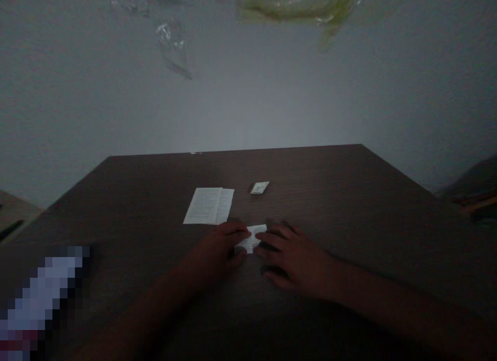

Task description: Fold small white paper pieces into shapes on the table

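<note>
A small folded piece of white paper [252, 238] with printed lines lies on the table in front of me. My left hand [223, 247] rests at its left side, the forefinger over the sheet and the thumb apart, near its lower edge. On the right side, my right hand [289, 255] has its fingers spread, with the fingertips touching the paper. Parts of the sheet are hidden under the fingers. Beyond the hands sits a small folded paper packet [260, 187]. To its left lie two overlapping printed sheets [204, 206].
The dark wooden table [310, 180] meets a pale wall [248, 92] at its far edge. A blurred-out, pixelated object [42, 294] is at the lower left. Dark items [477, 195] stand past the table's right edge. The light is dim.
</note>
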Motion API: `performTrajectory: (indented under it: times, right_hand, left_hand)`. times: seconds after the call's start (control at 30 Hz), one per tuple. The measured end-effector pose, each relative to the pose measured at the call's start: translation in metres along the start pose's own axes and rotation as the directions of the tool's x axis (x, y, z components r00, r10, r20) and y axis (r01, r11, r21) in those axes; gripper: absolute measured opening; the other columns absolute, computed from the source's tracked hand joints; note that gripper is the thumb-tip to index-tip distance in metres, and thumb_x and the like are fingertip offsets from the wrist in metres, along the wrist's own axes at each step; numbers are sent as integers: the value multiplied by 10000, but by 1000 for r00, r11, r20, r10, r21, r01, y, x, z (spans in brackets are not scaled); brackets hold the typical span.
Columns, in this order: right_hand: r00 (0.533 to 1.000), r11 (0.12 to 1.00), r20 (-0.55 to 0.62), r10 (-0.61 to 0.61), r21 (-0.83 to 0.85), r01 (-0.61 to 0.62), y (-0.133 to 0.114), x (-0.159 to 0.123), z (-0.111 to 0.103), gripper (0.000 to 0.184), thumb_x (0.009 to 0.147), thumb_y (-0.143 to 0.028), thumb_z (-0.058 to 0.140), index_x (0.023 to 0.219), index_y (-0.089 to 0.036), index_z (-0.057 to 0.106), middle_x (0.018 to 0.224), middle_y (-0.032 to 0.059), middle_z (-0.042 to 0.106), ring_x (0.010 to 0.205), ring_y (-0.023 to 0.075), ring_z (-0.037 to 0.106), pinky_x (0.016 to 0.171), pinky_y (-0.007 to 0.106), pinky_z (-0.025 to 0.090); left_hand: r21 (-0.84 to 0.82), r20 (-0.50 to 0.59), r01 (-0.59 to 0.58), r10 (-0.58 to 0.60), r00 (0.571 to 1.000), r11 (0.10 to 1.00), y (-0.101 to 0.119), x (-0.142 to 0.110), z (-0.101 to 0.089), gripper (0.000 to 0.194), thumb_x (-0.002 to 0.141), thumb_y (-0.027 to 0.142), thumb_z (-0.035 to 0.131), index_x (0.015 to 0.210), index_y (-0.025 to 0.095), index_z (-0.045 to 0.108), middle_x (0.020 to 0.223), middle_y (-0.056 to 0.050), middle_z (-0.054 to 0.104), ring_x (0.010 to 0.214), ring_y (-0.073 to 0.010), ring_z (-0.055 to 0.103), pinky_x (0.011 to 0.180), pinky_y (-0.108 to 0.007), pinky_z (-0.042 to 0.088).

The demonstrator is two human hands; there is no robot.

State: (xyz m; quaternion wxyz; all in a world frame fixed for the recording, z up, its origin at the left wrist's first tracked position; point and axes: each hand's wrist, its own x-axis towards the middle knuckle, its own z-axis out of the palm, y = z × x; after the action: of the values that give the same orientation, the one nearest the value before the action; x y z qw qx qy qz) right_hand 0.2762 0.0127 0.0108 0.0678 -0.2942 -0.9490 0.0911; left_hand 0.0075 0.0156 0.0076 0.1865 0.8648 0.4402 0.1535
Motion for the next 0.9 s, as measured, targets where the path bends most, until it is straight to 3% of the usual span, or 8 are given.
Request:
performTrajectory:
  times: [0.27, 0.53, 0.7, 0.9]
  right_hand:
    - [1000, 1000, -4, 16, 14, -16, 0, 1, -1, 462, 1020, -412, 724, 1445, -233, 698, 1570, 137, 633, 1437, 447, 545, 1147, 705, 472]
    - [1000, 999, -23, 20, 32, -19, -2, 1, 0, 436, 1009, -382, 740, 1425, -261, 696, 1546, 97, 658, 1421, 411, 562, 1185, 678, 442]
    - [999, 1000, -29, 26, 4, -26, -3, 1, -1, 436, 1013, -410, 733, 1416, -244, 706, 1560, 130, 640, 1442, 432, 538, 1154, 685, 455]
    - [989, 989, -77, 124, -74, -129, -3, 5, 0, 337, 1044, -437, 694, 1332, -278, 767, 1564, 129, 634, 1396, 432, 563, 1071, 642, 507]
  left_hand:
    - [-27, -53, 43, -44, 998, 999, -9, -4, 8, 452, 928, 179, 730, 1370, 263, 694, 1482, -95, 696, 1366, -313, 667, 1198, -540, 536]
    - [71, 23, 1, -3, 1000, 997, 1, -1, 1, 479, 950, 99, 667, 1409, 233, 703, 1499, -89, 667, 1381, -295, 642, 1210, -484, 516]
    - [113, 65, 13, -20, 998, 993, 8, 2, -2, 482, 933, 90, 679, 1396, 219, 712, 1484, -103, 661, 1366, -300, 644, 1185, -493, 531]
    - [114, 60, 28, -35, 998, 993, 9, 1, -2, 475, 941, 91, 672, 1396, 223, 707, 1515, -105, 643, 1396, -294, 620, 1210, -467, 503]
